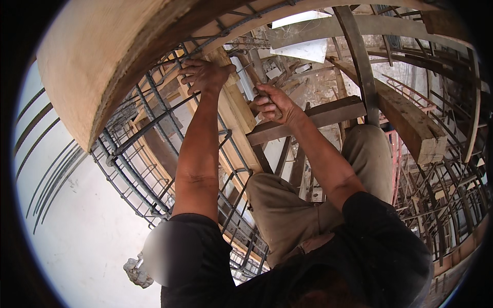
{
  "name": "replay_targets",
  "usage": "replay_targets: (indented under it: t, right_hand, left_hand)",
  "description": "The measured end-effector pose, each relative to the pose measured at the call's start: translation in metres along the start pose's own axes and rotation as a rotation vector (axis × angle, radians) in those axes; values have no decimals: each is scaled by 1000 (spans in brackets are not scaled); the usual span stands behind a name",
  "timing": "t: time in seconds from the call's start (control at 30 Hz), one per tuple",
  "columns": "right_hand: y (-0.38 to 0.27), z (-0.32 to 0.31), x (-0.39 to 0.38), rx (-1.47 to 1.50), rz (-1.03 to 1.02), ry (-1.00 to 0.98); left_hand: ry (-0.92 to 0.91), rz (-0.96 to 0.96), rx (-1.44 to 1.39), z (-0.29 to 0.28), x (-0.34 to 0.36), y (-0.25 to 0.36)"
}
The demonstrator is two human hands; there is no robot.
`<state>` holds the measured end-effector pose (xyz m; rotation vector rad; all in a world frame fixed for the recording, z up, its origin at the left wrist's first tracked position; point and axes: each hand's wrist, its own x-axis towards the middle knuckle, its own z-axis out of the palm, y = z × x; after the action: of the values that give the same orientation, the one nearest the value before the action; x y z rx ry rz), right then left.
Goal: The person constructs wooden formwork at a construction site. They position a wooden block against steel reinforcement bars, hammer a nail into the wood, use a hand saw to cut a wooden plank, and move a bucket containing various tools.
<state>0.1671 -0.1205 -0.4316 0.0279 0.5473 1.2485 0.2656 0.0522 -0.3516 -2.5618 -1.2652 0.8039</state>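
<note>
While a brown-handled tool (pixel 278 112) sits just right of the pale timber (pixel 237 108), the right grip (pixel 280 100) is closed around its handle; the left grip (pixel 207 76), fingers spread, lies by the timber's upper part, near dark rebar (pixel 149 123).

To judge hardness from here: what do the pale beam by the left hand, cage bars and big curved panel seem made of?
Pale beam: apparently bare wood, by its yellowish colour and square-cut end.
Cage bars: probably steel, dull and dark, by their thin, bent lengths.
Curved panel: likely plywood, smooth-faced, by its faint grain and rough edge.
</note>
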Motion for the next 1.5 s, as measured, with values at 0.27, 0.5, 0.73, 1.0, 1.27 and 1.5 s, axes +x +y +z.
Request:
replay_targets:
  t: [0.27,0.5,0.73,1.0,1.27,1.5]
  right_hand:
    - [-4,8,-7,-38,-11,30]
    - [44,73,-40,-229,-304,532]
    - [42,98,-62,-144,-560,485]
    - [35,114,-34,-10,-522,546]
    - [48,128,-63,-244,-925,544]
    - [32,128,-44,-135,-776,702]
  left_hand:
    - [0,22,-8,0,-3,3]
    - [5,-30,-22,5,2,-3]
    - [25,-32,-11,-1,-2,2]
    - [-11,-16,-26,1,-1,2]
    - [-4,-26,-35,2,1,-2]
    - [-11,15,-1,-3,-4,5]
